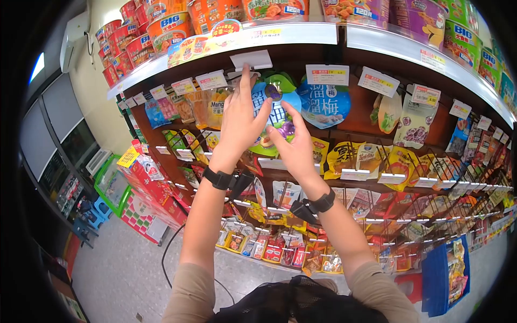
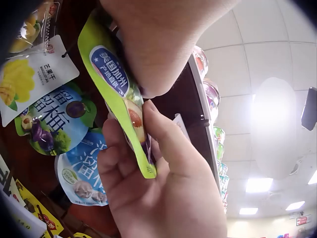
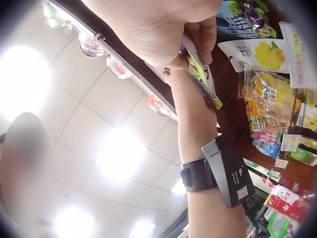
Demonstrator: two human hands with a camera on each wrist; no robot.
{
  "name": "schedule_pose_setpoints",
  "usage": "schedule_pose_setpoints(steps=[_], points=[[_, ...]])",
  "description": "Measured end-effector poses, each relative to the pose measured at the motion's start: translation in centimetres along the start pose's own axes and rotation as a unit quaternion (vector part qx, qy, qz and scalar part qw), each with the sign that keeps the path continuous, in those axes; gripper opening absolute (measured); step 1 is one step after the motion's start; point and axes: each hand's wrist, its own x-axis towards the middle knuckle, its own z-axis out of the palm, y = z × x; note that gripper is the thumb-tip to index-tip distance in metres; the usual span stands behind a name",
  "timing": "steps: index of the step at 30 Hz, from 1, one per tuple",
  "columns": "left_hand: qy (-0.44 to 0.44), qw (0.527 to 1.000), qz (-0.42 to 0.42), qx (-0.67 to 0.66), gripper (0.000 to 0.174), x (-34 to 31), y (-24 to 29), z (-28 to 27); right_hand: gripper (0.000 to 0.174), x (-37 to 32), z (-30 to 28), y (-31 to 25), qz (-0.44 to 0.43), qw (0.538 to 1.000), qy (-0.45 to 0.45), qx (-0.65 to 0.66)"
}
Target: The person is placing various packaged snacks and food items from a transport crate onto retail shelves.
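Observation:
In the head view, my left hand (image 1: pixel 239 118) reaches up to the rack with its index finger stretched up to a white price tag holder (image 1: pixel 251 60). Its thumb overlaps a blue and green dried plum bag (image 1: pixel 277 105); the other fingers are largely hidden. My right hand (image 1: pixel 293 151) pinches that bag low on its right side. In the left wrist view, the bag (image 2: pixel 115 94) shows edge-on, with the right hand's thumb (image 2: pixel 171 139) on one face and fingers behind the other. The bag's green end (image 3: pixel 210 89) pokes out beneath the right hand (image 3: pixel 153 29) in the right wrist view.
A blue snack bag (image 1: pixel 326 102) hangs to the right, mango bags (image 1: pixel 218 105) to the left. Instant noodle tubs (image 1: pixel 169 29) line the shelf above. Metal hooks with snack packs (image 1: pixel 361 159) jut out below. A blue basket (image 1: pixel 444 274) stands at lower right.

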Motion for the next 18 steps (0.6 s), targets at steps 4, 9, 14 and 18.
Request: schedule_pose_setpoints(steps=[4, 9, 14, 18], points=[[0.006, 0.999, -0.038, 0.023, 0.086, -1.0, -0.3, 2.5, 0.06, 2.0, -1.1, 0.6, 0.06, 0.993, -0.007, -0.097], [0.039, 0.994, -0.107, 0.0, 0.073, -5.2, 3.7, 4.0, 0.065, 2.7, -2.7, 6.7, 0.035, 0.986, 0.025, -0.161], [0.057, 0.972, -0.222, -0.049, 0.047, -15.3, 10.6, 3.7, 0.029, -7.8, -9.6, -0.5, 0.206, 0.94, -0.148, 0.228], [-0.047, 0.909, -0.414, -0.018, 0.029, -29.9, 15.8, 4.2, 0.023, -23.0, -14.4, 5.5, 0.317, 0.738, -0.523, 0.285]])
